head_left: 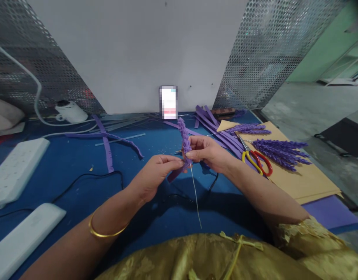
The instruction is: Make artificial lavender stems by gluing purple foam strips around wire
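Over the middle of the blue table, my right hand (203,151) pinches a purple craft lavender stem (183,134) by its lower flower part. The flower head points up, and a thin bare wire (195,194) hangs down below it. My left hand (159,169) is closed on a purple strip (176,173) whose upper end meets the base of the flower head. Its loose end sticks out under my left fingers. Exactly how the strip joins the wire is hidden by my fingertips.
Red-and-yellow scissors (257,161) lie right, beside finished lavender stems (280,151) on brown paper (307,182). Purple strips (219,128) lie behind my right hand, more (107,149) at left. A phone (168,102) leans at the back. White power strips (18,167) and a mug (70,112) stand left.
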